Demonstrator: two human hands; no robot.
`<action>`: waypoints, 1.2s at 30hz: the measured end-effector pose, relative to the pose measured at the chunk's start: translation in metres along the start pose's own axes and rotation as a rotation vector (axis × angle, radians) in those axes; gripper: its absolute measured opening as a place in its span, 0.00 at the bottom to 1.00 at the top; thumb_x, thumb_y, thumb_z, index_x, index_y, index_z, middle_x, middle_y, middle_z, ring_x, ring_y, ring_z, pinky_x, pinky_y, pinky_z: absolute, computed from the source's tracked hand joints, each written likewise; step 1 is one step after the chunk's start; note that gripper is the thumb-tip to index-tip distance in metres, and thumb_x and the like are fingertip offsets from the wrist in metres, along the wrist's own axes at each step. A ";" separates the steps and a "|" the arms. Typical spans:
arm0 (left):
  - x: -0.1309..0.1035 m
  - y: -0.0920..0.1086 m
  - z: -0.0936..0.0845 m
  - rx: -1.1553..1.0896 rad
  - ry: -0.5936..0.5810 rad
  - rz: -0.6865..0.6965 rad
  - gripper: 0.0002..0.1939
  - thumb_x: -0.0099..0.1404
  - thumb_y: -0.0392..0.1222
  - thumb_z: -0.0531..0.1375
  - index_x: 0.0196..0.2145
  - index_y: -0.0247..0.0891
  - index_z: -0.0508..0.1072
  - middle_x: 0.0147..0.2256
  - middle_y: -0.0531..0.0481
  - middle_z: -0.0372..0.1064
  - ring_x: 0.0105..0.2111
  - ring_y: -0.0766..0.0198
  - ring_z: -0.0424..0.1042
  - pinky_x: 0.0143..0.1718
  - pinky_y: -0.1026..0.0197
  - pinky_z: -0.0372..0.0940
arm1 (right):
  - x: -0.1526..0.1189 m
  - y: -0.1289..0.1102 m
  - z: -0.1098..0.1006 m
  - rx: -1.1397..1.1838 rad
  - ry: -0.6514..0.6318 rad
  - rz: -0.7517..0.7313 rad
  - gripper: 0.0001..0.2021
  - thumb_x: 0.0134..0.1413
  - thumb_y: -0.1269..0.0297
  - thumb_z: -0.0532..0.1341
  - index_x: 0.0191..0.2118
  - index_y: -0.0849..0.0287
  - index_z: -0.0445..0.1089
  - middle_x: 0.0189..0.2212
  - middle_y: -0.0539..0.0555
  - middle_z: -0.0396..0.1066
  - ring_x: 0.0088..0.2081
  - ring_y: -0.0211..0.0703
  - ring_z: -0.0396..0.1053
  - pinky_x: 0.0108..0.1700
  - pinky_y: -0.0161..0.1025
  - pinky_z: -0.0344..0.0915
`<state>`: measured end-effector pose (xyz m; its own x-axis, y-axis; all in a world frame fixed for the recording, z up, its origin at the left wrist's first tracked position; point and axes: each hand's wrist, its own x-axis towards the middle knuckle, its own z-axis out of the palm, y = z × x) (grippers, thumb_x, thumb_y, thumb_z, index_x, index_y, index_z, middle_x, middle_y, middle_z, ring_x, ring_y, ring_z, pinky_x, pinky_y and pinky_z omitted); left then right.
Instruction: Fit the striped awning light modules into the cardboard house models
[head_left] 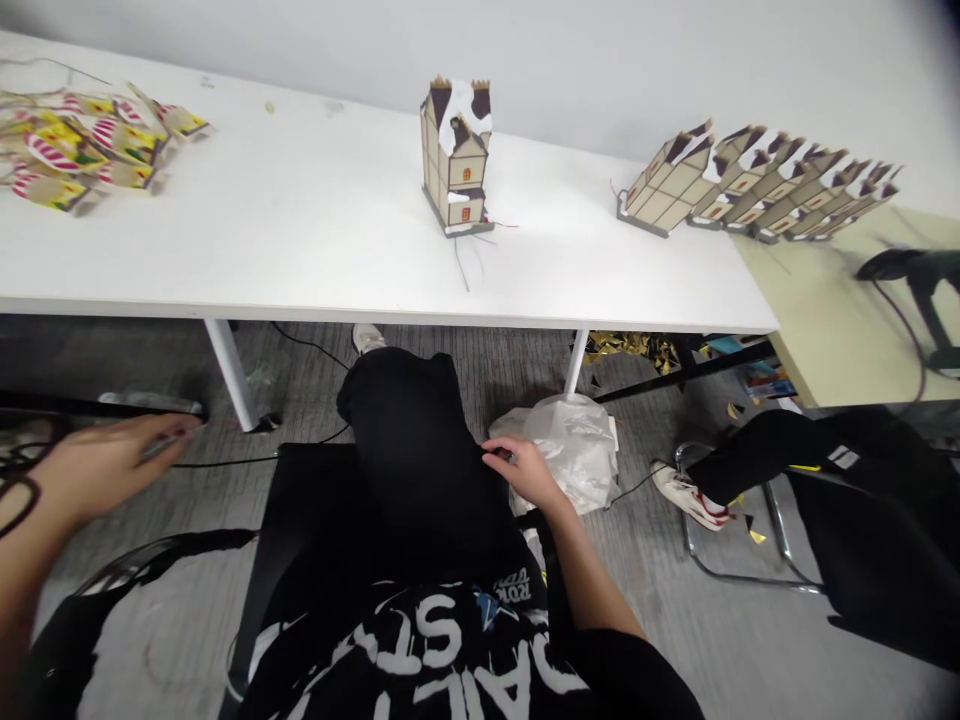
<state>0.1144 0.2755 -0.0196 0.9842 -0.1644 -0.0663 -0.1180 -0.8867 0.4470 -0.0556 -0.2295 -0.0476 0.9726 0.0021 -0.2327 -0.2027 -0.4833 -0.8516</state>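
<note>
White table (300, 220) along a plain pale wall (600, 60), above grey carpet (637, 620).
The long tabletop stands on slim white legs (229, 370); its right end meets a pale yellow table (832, 335), near a chair with a tubular metal frame (765, 580) on the floor.

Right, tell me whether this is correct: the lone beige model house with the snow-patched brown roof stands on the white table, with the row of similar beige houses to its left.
One thing is wrong: the row of similar beige houses is to the right of the lone beige model house, as the head view shows. That house does stand on the white table.
</note>
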 end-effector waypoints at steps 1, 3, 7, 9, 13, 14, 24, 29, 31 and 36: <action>0.000 0.007 0.007 0.080 -0.073 -0.009 0.37 0.44 0.76 0.54 0.33 0.41 0.77 0.32 0.55 0.74 0.31 0.63 0.69 0.47 0.46 0.65 | 0.001 0.000 0.001 -0.001 -0.011 -0.006 0.09 0.56 0.62 0.62 0.42 0.57 0.75 0.37 0.52 0.74 0.37 0.38 0.70 0.43 0.37 0.65; -0.003 0.024 0.022 0.202 -0.158 0.009 0.40 0.47 0.77 0.48 0.35 0.40 0.77 0.34 0.51 0.75 0.33 0.60 0.71 0.44 0.48 0.67 | 0.003 0.001 0.004 -0.003 -0.030 -0.012 0.09 0.56 0.63 0.62 0.41 0.58 0.75 0.37 0.52 0.74 0.37 0.38 0.70 0.42 0.36 0.65; -0.021 0.077 0.048 0.182 0.015 0.247 0.31 0.62 0.66 0.45 0.39 0.40 0.75 0.38 0.48 0.75 0.38 0.57 0.73 0.45 0.53 0.67 | 0.008 0.002 0.011 -0.012 -0.035 -0.009 0.07 0.56 0.64 0.61 0.39 0.58 0.75 0.36 0.52 0.74 0.37 0.38 0.70 0.42 0.36 0.64; -0.033 0.112 0.059 0.183 0.128 0.334 0.21 0.66 0.57 0.50 0.45 0.43 0.73 0.42 0.50 0.74 0.41 0.57 0.73 0.50 0.53 0.65 | 0.010 0.000 0.012 -0.017 -0.037 -0.003 0.06 0.56 0.66 0.60 0.37 0.58 0.75 0.34 0.52 0.74 0.36 0.38 0.70 0.41 0.36 0.63; -0.056 0.180 0.079 0.026 0.185 0.579 0.12 0.64 0.42 0.58 0.45 0.42 0.73 0.44 0.49 0.74 0.43 0.60 0.73 0.53 0.55 0.62 | 0.012 0.000 0.013 -0.024 -0.058 0.004 0.07 0.56 0.66 0.58 0.33 0.58 0.73 0.31 0.50 0.72 0.34 0.38 0.69 0.39 0.35 0.63; -0.060 0.193 0.083 -0.004 0.178 0.632 0.13 0.63 0.40 0.59 0.46 0.42 0.73 0.44 0.49 0.74 0.44 0.60 0.72 0.54 0.55 0.62 | 0.013 0.001 0.013 -0.027 -0.056 0.010 0.07 0.57 0.66 0.57 0.33 0.58 0.72 0.30 0.50 0.72 0.33 0.38 0.68 0.38 0.35 0.63; -0.059 0.250 0.103 -0.035 -0.057 0.893 0.11 0.65 0.35 0.57 0.42 0.43 0.75 0.46 0.50 0.72 0.51 0.58 0.68 0.61 0.48 0.52 | 0.009 0.038 -0.042 -0.218 0.380 0.400 0.21 0.64 0.61 0.40 0.37 0.64 0.68 0.29 0.60 0.69 0.34 0.47 0.69 0.39 0.43 0.64; -0.057 0.257 0.105 -0.040 -0.197 0.920 0.10 0.66 0.37 0.55 0.41 0.44 0.76 0.46 0.49 0.71 0.53 0.56 0.66 0.63 0.44 0.47 | -0.026 0.034 -0.066 -0.373 0.530 0.445 0.24 0.52 0.72 0.52 0.57 0.65 0.61 0.55 0.71 0.60 0.52 0.59 0.64 0.49 0.53 0.60; -0.056 0.257 0.106 -0.052 -0.215 0.915 0.10 0.66 0.37 0.55 0.39 0.44 0.76 0.46 0.50 0.71 0.53 0.56 0.66 0.63 0.44 0.45 | -0.036 0.020 -0.052 -0.318 0.329 0.235 0.27 0.50 0.74 0.55 0.59 0.60 0.61 0.55 0.65 0.62 0.51 0.54 0.66 0.51 0.50 0.62; -0.046 0.252 0.107 -0.023 -0.163 0.900 0.11 0.67 0.38 0.55 0.42 0.45 0.75 0.48 0.50 0.71 0.53 0.57 0.65 0.60 0.47 0.50 | -0.042 -0.027 0.003 -0.141 -0.022 -0.214 0.11 0.61 0.61 0.58 0.48 0.51 0.72 0.44 0.53 0.72 0.45 0.43 0.70 0.48 0.42 0.65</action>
<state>0.0250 0.0139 0.0005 0.4907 -0.8500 0.1914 -0.8274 -0.3857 0.4082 -0.0911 -0.2138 -0.0163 0.9886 0.1356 -0.0661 0.0265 -0.5875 -0.8088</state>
